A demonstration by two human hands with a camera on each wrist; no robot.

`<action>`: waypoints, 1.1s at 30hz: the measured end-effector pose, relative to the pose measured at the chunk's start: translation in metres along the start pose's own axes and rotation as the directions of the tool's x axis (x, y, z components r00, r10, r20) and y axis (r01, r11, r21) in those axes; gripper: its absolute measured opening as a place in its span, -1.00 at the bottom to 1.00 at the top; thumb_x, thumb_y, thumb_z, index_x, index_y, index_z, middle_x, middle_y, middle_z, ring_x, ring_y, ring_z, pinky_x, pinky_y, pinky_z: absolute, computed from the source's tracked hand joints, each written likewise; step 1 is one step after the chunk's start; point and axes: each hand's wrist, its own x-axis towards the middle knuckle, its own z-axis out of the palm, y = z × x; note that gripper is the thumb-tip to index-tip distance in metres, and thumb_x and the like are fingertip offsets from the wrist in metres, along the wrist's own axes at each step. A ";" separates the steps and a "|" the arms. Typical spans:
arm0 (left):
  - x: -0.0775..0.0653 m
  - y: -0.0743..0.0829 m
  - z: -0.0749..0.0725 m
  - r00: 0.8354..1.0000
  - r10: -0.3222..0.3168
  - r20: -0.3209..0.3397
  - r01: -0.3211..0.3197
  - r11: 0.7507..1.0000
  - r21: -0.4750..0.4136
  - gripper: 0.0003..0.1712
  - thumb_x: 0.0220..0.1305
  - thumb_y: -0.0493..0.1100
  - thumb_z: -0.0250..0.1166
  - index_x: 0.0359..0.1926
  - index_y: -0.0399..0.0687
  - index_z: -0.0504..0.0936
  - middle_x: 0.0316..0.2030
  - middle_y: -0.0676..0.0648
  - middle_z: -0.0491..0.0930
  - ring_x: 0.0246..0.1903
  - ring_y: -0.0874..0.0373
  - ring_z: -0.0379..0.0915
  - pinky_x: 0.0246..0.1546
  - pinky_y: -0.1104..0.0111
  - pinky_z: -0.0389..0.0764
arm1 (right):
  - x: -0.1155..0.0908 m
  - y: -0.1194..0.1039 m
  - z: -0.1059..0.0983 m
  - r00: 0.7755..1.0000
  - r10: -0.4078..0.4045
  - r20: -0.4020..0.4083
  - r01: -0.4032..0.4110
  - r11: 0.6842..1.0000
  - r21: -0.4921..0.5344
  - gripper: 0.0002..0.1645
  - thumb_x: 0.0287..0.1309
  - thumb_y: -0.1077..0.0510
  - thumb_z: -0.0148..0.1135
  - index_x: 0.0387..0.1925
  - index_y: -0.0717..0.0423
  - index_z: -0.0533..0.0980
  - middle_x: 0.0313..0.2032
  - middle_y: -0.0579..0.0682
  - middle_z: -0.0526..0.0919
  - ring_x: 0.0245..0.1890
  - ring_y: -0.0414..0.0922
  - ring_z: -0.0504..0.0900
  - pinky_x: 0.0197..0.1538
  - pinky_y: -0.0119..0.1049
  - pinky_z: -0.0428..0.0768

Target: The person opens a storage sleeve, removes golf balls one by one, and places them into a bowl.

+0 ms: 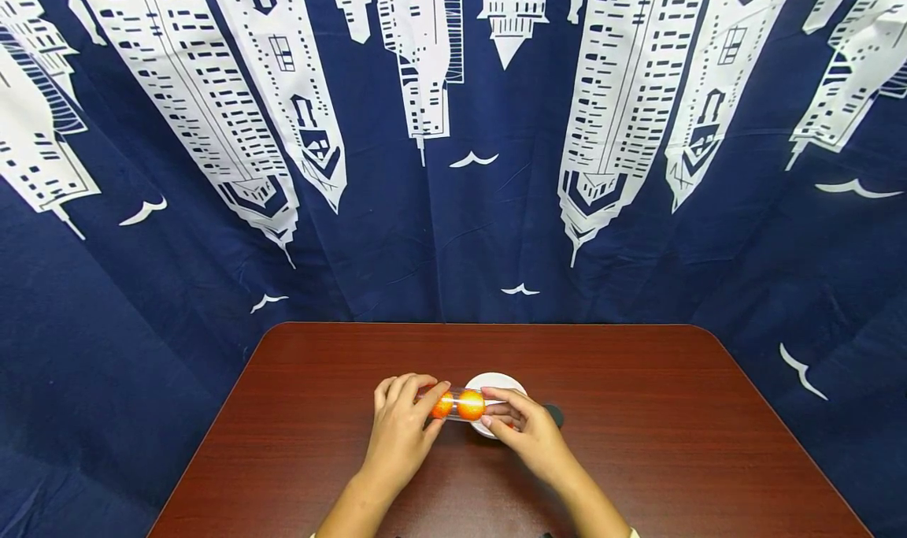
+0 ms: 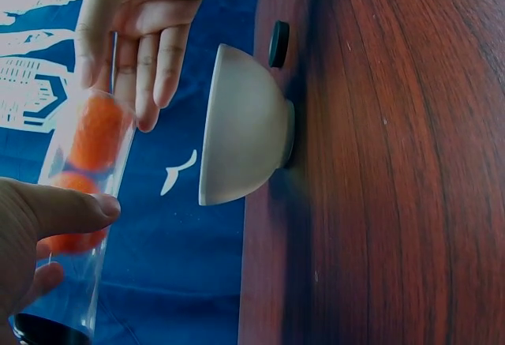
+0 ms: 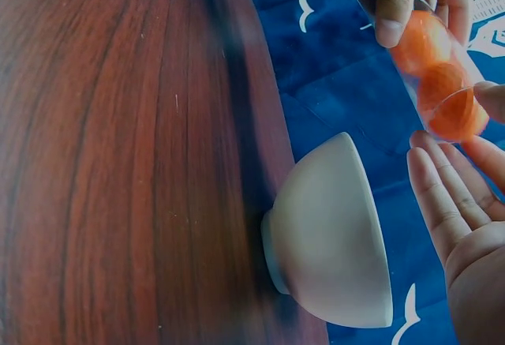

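Observation:
My left hand (image 1: 405, 428) grips a clear tube (image 2: 95, 282) that holds orange balls (image 1: 471, 405). Thumb on one side, fingers on the other, it wraps the tube near the black-capped end (image 2: 49, 331). At the opposite end, the thumb and index finger of my right hand (image 1: 527, 432) pinch the rim from both sides, while its other fingers extend below. Through the wall in the left wrist view, two balls show in a row. The tube lies tilted over a white bowl (image 3: 331, 242), which stands upright on the table. A bit of orange-red shows beneath my right fingers in the head view.
A black round lid (image 2: 279, 43) lies on the brown wooden table (image 1: 638, 412), just right of the bowl. Behind the table hangs a dark blue cloth (image 1: 397, 286) printed with white buildings and birds.

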 end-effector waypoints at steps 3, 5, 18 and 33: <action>0.000 0.000 0.000 1.000 0.003 0.000 -0.003 1.000 -0.005 -0.28 -0.24 -0.20 0.71 0.07 0.15 0.71 0.01 0.06 0.60 0.09 0.06 0.48 0.25 -0.03 0.30 | 0.000 0.001 0.000 1.000 0.001 0.003 -0.002 1.000 0.028 -0.48 0.30 0.20 0.32 0.25 0.22 0.49 0.08 0.28 0.63 0.02 -0.23 0.70 0.07 -0.46 0.65; 0.000 0.000 0.000 1.000 0.002 0.002 -0.002 1.000 -0.011 -0.27 -0.25 -0.21 0.72 0.07 0.14 0.71 0.02 0.06 0.60 0.09 0.06 0.48 0.25 -0.04 0.29 | 0.000 0.001 -0.001 1.000 0.008 0.006 -0.009 0.999 0.044 -0.48 0.30 0.21 0.32 0.25 0.22 0.49 0.06 0.29 0.64 0.01 -0.24 0.70 0.06 -0.45 0.65; -0.001 0.000 0.002 1.000 -0.019 -0.004 0.019 1.000 -0.007 -0.27 -0.26 -0.18 0.72 0.07 0.16 0.71 0.00 0.08 0.59 0.08 0.07 0.49 0.22 0.00 0.30 | 0.000 0.001 -0.003 1.000 0.016 0.003 -0.016 0.997 0.070 -0.49 0.28 0.22 0.33 0.24 0.24 0.50 0.07 0.34 0.63 -0.02 -0.26 0.72 0.03 -0.44 0.67; -0.002 0.002 0.009 0.993 -0.090 -0.071 0.085 0.994 -0.071 -0.29 -0.24 -0.15 0.72 0.07 0.12 0.71 -0.05 0.05 0.61 0.04 0.04 0.51 0.16 0.03 0.36 | 0.004 -0.002 -0.004 0.995 -0.026 -0.099 0.032 0.997 0.064 -0.51 0.25 0.32 0.33 0.19 0.35 0.51 0.07 0.36 0.57 -0.06 -0.33 0.71 -0.06 -0.45 0.69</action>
